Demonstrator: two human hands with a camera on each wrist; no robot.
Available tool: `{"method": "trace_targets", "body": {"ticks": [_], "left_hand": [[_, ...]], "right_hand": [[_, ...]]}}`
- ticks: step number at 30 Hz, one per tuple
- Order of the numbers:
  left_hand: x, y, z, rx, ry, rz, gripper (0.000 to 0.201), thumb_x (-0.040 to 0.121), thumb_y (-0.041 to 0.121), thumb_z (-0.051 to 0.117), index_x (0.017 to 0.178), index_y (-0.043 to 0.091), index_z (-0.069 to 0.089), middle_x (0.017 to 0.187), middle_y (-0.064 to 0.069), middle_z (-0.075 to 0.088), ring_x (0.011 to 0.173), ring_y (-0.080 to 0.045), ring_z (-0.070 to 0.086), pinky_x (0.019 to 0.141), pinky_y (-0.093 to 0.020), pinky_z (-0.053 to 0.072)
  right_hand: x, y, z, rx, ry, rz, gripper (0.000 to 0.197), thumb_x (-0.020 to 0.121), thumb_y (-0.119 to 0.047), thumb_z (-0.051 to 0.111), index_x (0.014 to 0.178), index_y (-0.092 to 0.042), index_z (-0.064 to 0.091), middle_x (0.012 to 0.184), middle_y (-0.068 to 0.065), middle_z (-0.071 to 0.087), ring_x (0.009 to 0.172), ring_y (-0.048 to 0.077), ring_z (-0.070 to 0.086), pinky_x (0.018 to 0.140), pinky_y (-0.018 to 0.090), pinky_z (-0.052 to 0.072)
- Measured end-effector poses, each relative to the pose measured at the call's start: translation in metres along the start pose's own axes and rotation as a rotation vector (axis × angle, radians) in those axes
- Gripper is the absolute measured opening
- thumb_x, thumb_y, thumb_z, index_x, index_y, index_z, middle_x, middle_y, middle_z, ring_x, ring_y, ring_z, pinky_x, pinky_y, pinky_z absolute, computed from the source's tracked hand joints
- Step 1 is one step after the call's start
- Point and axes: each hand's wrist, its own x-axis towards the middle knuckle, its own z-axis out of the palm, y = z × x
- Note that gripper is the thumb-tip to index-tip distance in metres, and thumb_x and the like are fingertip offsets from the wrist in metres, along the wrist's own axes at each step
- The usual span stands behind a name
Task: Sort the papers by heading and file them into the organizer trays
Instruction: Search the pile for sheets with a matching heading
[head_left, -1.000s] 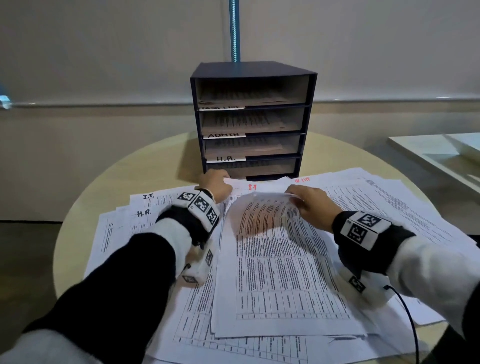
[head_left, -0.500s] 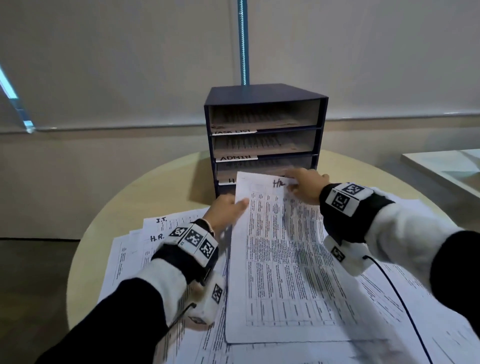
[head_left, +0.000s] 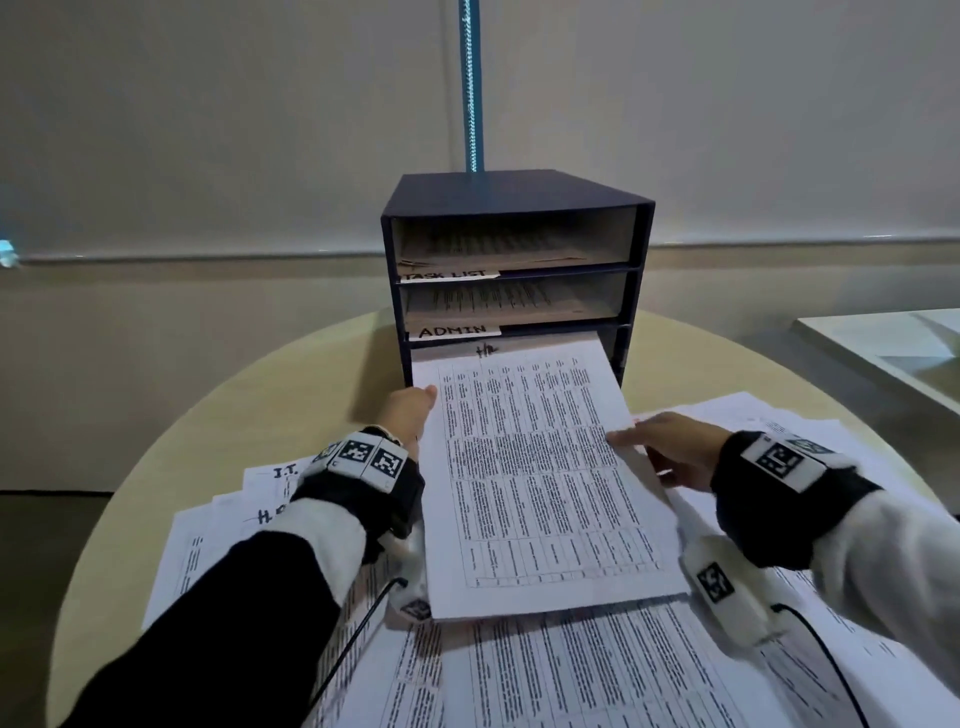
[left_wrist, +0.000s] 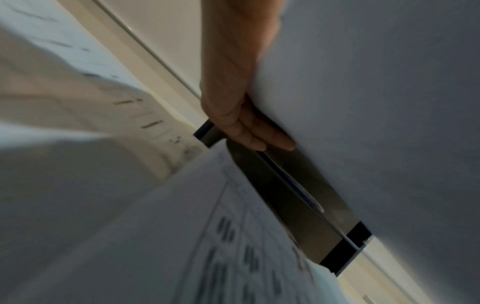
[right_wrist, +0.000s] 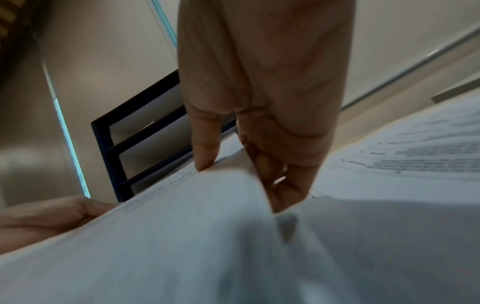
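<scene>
A printed sheet (head_left: 530, 467) with a handwritten heading at its top is held level by both hands. Its far edge sits at the mouth of the third tray of the dark blue organizer (head_left: 514, 192), just under the ADMIN label (head_left: 452, 331). My left hand (head_left: 415, 410) grips the sheet's left edge, thumb on top, fingers (left_wrist: 257, 135) underneath. My right hand (head_left: 654, 441) pinches the right edge, with the thumb (right_wrist: 205, 148) pressing on top and the fingers below. The top tray is labelled TASK LIST (head_left: 449, 274). Both upper trays hold papers.
The round beige table (head_left: 291, 395) carries several loose printed sheets (head_left: 597, 670) spread under my arms, among them one headed I.T. (head_left: 285, 472) at the left. A white side table (head_left: 883, 343) stands to the right. A thin pole (head_left: 470, 83) rises behind the organizer.
Both hands lifted one sheet off the pile and carried it forward to the organizer. Its top edge now reaches the third tray, and the right hand has slid back along the right edge.
</scene>
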Motion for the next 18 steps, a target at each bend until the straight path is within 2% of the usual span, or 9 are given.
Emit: {"method": "trace_targets", "body": {"ticks": [2,4,8,12,14,15,16,17,18], "left_hand": [[0.006,0.006,0.002,-0.037,0.016,-0.012,0.040,0.098,0.015,0.041,0.133,-0.005,0.043,0.140,-0.023,0.044,0.131,-0.036,0.041,0.106,-0.040,0.036],[0.015,0.008,0.003,-0.082,0.001,-0.026,0.043,0.096,0.018,0.045,0.134,-0.003,0.043,0.140,-0.022,0.044,0.130,-0.037,0.042,0.105,-0.043,0.038],[0.053,-0.016,0.003,-0.178,-0.162,-0.183,0.078,0.069,0.037,0.070,0.136,0.007,0.044,0.142,-0.013,0.045,0.128,-0.034,0.046,0.105,-0.051,0.038],[0.008,-0.006,0.003,-0.184,-0.289,-0.211,0.027,0.093,0.018,0.051,0.115,0.003,0.059,0.124,-0.011,0.059,0.112,-0.030,0.057,0.099,-0.042,0.045],[0.002,-0.010,0.001,-0.197,-0.298,-0.219,0.015,0.091,0.014,0.052,0.104,0.008,0.059,0.124,-0.010,0.057,0.109,-0.029,0.058,0.096,-0.042,0.048],[-0.001,-0.008,0.000,-0.234,-0.287,-0.228,0.010,0.090,0.011,0.052,0.099,0.007,0.056,0.116,-0.012,0.057,0.094,-0.028,0.062,0.082,-0.038,0.055],[-0.004,-0.007,0.000,-0.249,-0.257,-0.223,0.006,0.091,0.007,0.050,0.095,0.004,0.052,0.103,-0.014,0.056,0.072,-0.024,0.064,0.059,-0.029,0.057],[-0.003,-0.007,0.000,-0.241,-0.210,-0.204,0.004,0.092,0.003,0.046,0.093,0.001,0.050,0.089,-0.013,0.054,0.053,-0.017,0.058,0.041,-0.020,0.049],[-0.001,-0.007,0.002,-0.219,-0.153,-0.165,0.008,0.093,0.001,0.042,0.089,0.000,0.049,0.078,-0.012,0.051,0.041,-0.011,0.051,0.032,-0.015,0.038]], "right_hand": [[0.000,0.006,-0.003,0.078,-0.068,-0.010,0.017,0.090,-0.011,0.056,0.099,0.004,0.058,0.082,0.017,0.060,0.065,0.026,0.058,0.058,0.030,0.049],[0.003,0.005,-0.005,0.179,-0.065,-0.046,0.015,0.094,-0.004,0.047,0.100,0.002,0.060,0.087,0.016,0.066,0.061,0.023,0.068,0.056,0.030,0.057],[0.013,-0.014,-0.009,0.247,0.054,-0.083,0.015,0.096,-0.004,0.045,0.099,-0.002,0.059,0.085,0.013,0.066,0.052,0.017,0.068,0.047,0.025,0.055],[0.032,-0.040,-0.003,0.256,0.193,-0.088,0.011,0.093,-0.009,0.052,0.098,0.000,0.057,0.082,0.013,0.060,0.056,0.019,0.057,0.059,0.024,0.048],[0.040,-0.050,0.001,0.278,0.263,-0.128,0.017,0.093,-0.008,0.051,0.077,-0.005,0.051,0.055,0.006,0.051,0.037,0.010,0.046,0.044,0.015,0.038],[0.047,-0.052,0.001,0.283,0.285,-0.141,0.027,0.095,-0.008,0.049,0.068,-0.009,0.045,0.042,0.001,0.044,0.029,0.007,0.039,0.037,0.012,0.031],[0.049,-0.055,0.002,0.303,0.286,-0.156,0.030,0.096,-0.008,0.046,0.066,-0.010,0.043,0.036,-0.002,0.041,0.027,0.006,0.037,0.034,0.012,0.028],[0.050,-0.058,0.003,0.321,0.263,-0.153,0.026,0.096,-0.009,0.045,0.070,-0.008,0.046,0.041,0.000,0.046,0.033,0.007,0.042,0.035,0.014,0.031],[0.047,-0.060,0.005,0.349,0.223,-0.142,0.018,0.095,-0.011,0.045,0.079,-0.007,0.050,0.054,0.003,0.054,0.044,0.010,0.049,0.038,0.016,0.038]]}}
